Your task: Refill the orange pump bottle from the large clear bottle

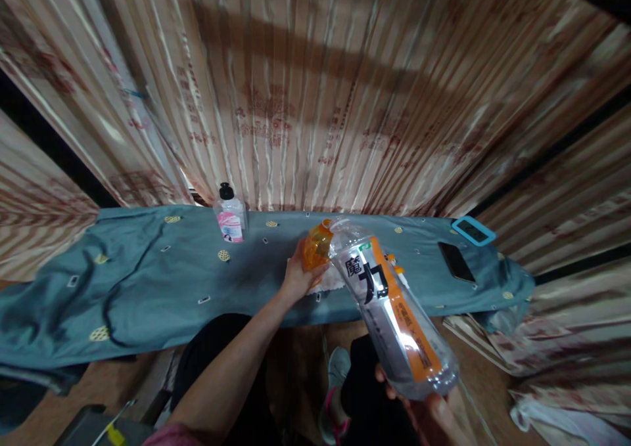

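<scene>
Nearest us, our right hand (434, 413) is cupping the base of a clear bottle (394, 308), fingers clamped on it, tilting it over the table's (148, 282) near edge. Its body is looking empty. Our left hand (298, 278) is gripping its orange cap (316, 245), fingers wrapped around it. Farther back, a black-capped small bottle (230, 219) is standing upright; a dark phone (457, 262) is lying flat.

Dim warm indoor light, glare on the bottle (394, 308), curtain (345, 91) motion-blurred, edges bent by wide-angle distortion
</scene>
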Action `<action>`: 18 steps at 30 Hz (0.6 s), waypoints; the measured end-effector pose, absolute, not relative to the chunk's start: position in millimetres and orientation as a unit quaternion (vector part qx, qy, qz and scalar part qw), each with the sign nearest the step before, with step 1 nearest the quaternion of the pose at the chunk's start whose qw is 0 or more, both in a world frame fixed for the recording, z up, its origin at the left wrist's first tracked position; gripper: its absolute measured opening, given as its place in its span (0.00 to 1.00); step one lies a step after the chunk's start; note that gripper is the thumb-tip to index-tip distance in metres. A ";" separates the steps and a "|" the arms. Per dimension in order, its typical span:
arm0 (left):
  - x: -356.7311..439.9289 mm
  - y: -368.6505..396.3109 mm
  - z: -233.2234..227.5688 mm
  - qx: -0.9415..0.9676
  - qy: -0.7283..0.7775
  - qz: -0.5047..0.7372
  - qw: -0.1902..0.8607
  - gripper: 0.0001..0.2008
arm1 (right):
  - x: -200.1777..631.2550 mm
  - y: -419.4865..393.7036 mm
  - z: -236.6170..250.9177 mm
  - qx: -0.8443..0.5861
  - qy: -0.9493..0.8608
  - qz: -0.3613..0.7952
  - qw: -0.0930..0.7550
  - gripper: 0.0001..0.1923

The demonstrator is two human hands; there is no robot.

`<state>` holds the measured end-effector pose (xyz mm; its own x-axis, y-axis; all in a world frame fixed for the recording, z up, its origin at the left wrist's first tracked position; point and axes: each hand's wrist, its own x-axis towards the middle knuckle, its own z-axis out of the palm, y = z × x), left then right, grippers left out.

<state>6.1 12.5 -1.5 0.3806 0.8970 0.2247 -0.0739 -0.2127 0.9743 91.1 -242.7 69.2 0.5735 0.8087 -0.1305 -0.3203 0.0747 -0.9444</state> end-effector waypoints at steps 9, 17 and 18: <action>6.5 12.9 -1.0 0.625 0.317 0.455 0.550 0.29 | 93.7 -241.8 69.1 -0.539 -0.227 0.409 0.701 0.25; 7.4 12.3 -1.9 0.602 0.288 0.465 0.582 0.29 | 89.7 -242.1 73.5 -0.542 -0.225 0.407 0.700 0.25; 7.1 12.2 -1.4 0.602 0.289 0.465 0.581 0.29 | 88.7 -241.8 74.2 -0.543 -0.223 0.402 0.703 0.25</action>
